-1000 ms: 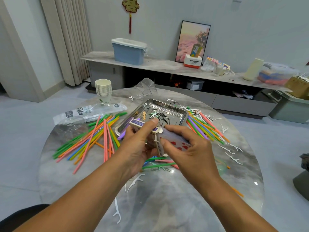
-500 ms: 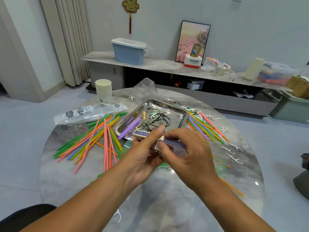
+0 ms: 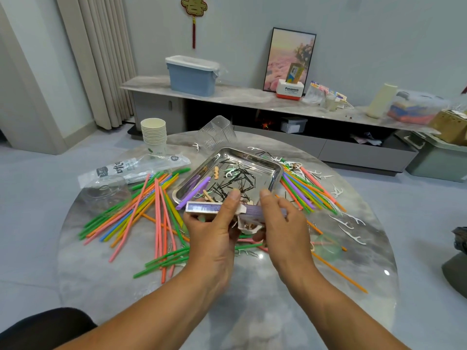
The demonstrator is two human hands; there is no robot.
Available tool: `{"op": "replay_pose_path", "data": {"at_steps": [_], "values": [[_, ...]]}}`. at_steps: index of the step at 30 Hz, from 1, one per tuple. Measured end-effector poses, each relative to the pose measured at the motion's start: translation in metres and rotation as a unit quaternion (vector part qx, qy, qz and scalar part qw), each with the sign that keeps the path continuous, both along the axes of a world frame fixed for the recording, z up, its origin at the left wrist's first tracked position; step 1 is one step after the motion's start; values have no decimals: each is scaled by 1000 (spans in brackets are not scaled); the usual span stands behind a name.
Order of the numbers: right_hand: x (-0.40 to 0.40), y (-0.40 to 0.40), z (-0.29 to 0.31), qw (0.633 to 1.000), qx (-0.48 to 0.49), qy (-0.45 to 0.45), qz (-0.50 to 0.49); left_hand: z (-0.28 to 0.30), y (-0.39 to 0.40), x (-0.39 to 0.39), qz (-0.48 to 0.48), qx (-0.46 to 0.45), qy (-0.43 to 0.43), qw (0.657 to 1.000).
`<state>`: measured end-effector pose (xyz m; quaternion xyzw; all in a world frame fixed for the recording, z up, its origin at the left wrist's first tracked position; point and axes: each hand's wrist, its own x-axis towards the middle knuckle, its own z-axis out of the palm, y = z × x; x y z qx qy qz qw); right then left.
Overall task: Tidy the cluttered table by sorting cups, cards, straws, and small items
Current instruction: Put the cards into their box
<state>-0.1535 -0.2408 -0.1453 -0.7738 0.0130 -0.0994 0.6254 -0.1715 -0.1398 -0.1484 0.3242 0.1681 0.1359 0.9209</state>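
A round grey marble table [image 3: 252,311] fills the middle of the frame. On its left side lie lots of bright straws [image 3: 141,210] in a messy pile, with a clear plastic lid [image 3: 106,190] and a plastic bag [image 3: 131,169] above them and a stack of paper cups [image 3: 154,135] at the upper left edge. A shiny metal tray [image 3: 274,173] sits in the upper middle with a clear cup [image 3: 218,132] tipped over behind it, and on the right are more straws [image 3: 307,190] and little white floss picks [image 3: 350,223].
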Motion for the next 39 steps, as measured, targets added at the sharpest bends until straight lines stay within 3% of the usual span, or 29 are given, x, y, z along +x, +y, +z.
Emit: {"op": "replay_pose_path", "data": {"at_steps": [4, 7, 9, 11, 14, 17, 21, 23, 27, 34, 39], "values": [[11, -17, 17, 991, -29, -118, -47, 6, 13, 4, -156, 54, 73, 984], [20, -32, 28, 986, -28, -163, 13, 22, 37, 8, -301, 162, 58, 938], [19, -38, 32, 983, -40, -171, 58, 29, 54, 11, -340, 323, 42, 882], [17, -42, 34, 975, -71, -191, 87, 29, 62, 11, -345, 481, 16, 806], [14, -43, 32, 957, -144, -211, 138, 19, 50, 4, -303, 626, -34, 718], [11, -38, 27, 934, -196, -253, 158, 3, 29, -2, -245, 632, -75, 731], [8, -32, 26, 946, -153, -249, 141, -10, 18, -1, -261, 508, -106, 814], [8, -31, 25, 944, -151, -258, 137, -16, 11, -3, -269, 467, -108, 836], [8, -31, 7, 885, -255, -345, 182, -35, -2, -12, -256, 471, -119, 835], [-4, -44, -36, 823, -365, -365, 235, -79, 1, -29, -261, 478, -77, 835], [-28, -47, -49, 881, -305, -283, 226, -94, 5, -40, -265, 470, -64, 840]]}}
